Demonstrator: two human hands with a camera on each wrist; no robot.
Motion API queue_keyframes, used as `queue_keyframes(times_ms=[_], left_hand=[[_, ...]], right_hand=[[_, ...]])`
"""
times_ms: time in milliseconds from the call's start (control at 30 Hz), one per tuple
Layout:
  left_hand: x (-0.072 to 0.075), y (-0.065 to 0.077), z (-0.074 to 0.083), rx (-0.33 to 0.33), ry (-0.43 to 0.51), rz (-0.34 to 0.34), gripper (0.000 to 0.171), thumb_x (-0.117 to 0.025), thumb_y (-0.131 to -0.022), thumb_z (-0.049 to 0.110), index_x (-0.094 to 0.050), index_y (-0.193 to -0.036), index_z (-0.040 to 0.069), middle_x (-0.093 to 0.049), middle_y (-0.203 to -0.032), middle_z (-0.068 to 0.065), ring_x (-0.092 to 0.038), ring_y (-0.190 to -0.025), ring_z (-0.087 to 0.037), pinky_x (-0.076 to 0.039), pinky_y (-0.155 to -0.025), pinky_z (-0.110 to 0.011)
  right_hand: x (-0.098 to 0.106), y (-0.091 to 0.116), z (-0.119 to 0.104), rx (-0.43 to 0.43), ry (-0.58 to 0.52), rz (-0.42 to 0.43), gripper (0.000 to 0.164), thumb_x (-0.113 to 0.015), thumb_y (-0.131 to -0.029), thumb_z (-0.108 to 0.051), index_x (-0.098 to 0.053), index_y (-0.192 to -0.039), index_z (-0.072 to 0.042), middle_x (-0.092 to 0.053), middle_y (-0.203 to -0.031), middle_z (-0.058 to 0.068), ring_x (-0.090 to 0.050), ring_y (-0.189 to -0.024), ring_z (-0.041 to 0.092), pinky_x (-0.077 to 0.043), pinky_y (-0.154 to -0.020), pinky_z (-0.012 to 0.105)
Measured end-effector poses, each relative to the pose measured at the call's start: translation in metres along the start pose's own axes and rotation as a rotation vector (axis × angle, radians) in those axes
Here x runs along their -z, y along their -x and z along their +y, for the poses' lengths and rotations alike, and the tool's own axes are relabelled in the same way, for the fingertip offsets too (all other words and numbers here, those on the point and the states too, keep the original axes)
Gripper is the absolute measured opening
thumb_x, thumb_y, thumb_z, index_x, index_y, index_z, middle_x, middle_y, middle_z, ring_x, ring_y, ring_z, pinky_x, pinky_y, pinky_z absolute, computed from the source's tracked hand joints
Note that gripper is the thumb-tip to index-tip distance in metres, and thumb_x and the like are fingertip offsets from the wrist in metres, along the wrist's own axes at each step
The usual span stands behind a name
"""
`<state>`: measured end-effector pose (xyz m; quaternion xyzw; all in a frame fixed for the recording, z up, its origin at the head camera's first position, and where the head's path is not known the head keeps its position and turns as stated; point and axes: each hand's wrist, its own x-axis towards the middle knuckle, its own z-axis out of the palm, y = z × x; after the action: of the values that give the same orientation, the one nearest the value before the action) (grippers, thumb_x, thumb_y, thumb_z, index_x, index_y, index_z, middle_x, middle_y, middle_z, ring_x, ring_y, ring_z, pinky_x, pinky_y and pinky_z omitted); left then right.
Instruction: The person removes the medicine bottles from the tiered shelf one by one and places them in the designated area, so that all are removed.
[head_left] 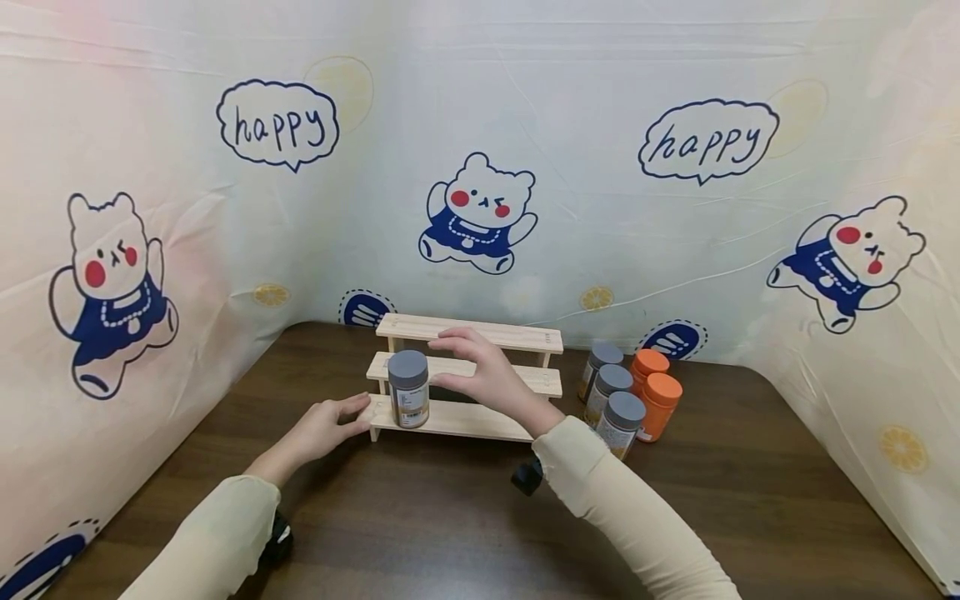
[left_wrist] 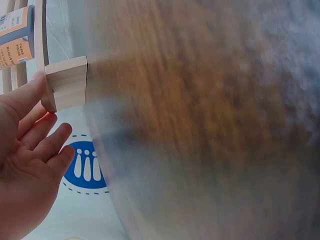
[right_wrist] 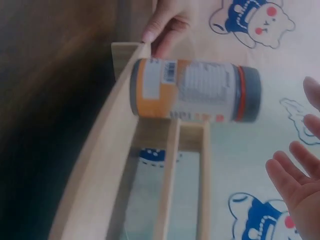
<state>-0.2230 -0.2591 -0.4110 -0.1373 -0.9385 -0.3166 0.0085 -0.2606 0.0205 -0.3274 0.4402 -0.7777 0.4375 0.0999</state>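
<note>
A three-tier wooden stand (head_left: 472, 419) is on the table. Upright at the left end of its lowest step is a jar (head_left: 409, 402) with a grey lid; its orange and white label (right_wrist: 200, 90) shows in the right wrist view. My left hand (head_left: 322, 429) pinches the left end of that step between thumb and index finger, the other fingers (left_wrist: 61, 132) loosely bent. My right hand (head_left: 491, 379) is just right of the jar, above the steps. Its fingers (right_wrist: 287, 172) are spread and apart from the jar, holding nothing.
Right of the stand are several more jars: grey-lidded ones (head_left: 622, 412) in a row and two orange ones (head_left: 662, 404) beside them. The dark wooden table (head_left: 450, 517) extends in front. A printed cloth (head_left: 585, 233) hangs around the back and sides.
</note>
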Motion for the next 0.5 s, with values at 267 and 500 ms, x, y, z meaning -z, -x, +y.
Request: queue_keyframes(times_ms=[267, 500], left_hand=[[0.0, -0.001, -0.001, 0.009, 0.007, -0.004, 0.052, -0.062, -0.089, 0.024, -0.047, -0.132, -0.002, -0.042, -0.136, -0.021, -0.038, -0.123, -0.038, -0.032, -0.097, -0.053], [0.001, 0.0, -0.001, 0.002, 0.012, -0.004, 0.053, -0.062, -0.089, 0.026, -0.047, -0.132, -0.002, -0.042, -0.136, -0.021, -0.038, -0.123, -0.039, -0.032, -0.097, -0.054]], right_hand=[[-0.024, -0.008, 0.004, -0.024, -0.008, -0.039, 0.043, -0.073, -0.08, -0.019, -0.061, -0.119, -0.007, -0.05, -0.125, 0.01, -0.049, -0.113, 0.016, -0.042, -0.092, 0.028], [-0.036, -0.008, 0.008, -0.074, -0.041, -0.049, 0.043, -0.073, -0.08, -0.018, -0.061, -0.12, -0.007, -0.045, -0.13, 0.014, -0.049, -0.114, 0.022, -0.044, -0.091, 0.035]])
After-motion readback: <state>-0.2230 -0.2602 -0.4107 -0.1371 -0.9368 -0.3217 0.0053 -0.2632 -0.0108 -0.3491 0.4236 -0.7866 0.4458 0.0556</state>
